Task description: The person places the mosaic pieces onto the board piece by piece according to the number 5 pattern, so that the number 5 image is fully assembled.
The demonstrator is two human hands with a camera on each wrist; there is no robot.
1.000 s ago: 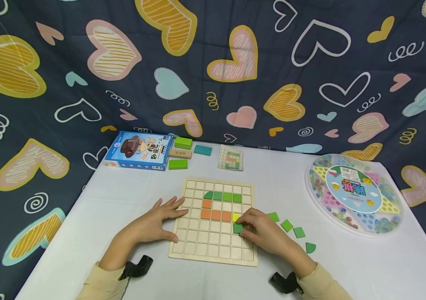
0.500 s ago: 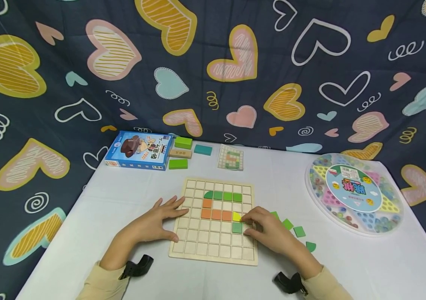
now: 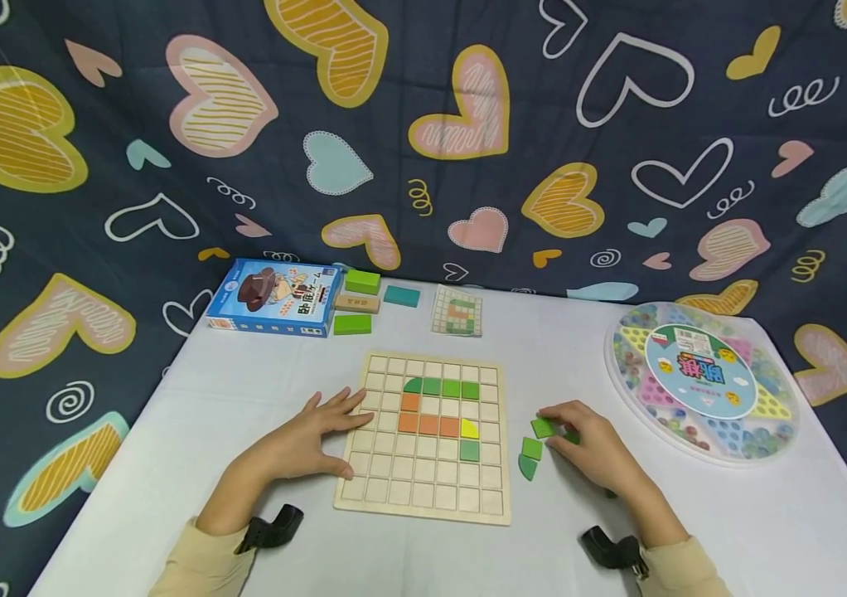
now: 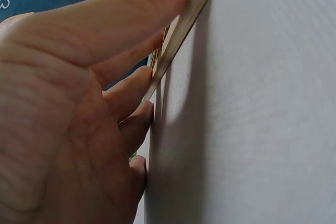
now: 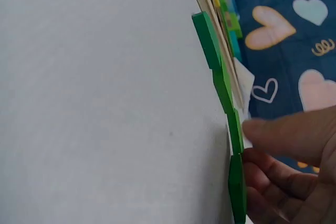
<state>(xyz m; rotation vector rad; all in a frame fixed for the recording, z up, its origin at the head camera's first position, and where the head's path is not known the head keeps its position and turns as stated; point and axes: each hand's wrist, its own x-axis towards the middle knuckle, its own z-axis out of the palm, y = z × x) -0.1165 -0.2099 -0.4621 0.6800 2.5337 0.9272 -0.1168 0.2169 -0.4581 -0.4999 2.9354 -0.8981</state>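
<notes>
My left hand [image 3: 312, 439] lies with fingers spread and rests on the left edge of the square wooden grid board [image 3: 423, 489]; its thumb touches the rim. Board cells hold several green tiles [image 3: 432, 387], several orange tiles [image 3: 428, 425], a yellow rounded tile [image 3: 470, 429] and a lone green tile [image 3: 470, 451] below it. To the right of the board, my right hand [image 3: 591, 444] pinches a light green square tile [image 3: 541, 428] at table level, thumb and index finger at opposite edges. Another green tile [image 5: 237, 187] lies under its fingers, partly hidden.
Near the right hand lie a green square tile [image 3: 531, 448] and a dark green rounded tile [image 3: 528, 468]. Behind the board are a printed grid card [image 3: 457, 311], a blue game box [image 3: 274, 297] and several blocks [image 3: 352, 324]. A round marble-game case [image 3: 703, 385] stands at right.
My right hand has left the lone green tile in its board cell and moved right to the loose green tiles, uncovering two of them. The left hand stays on the board.
</notes>
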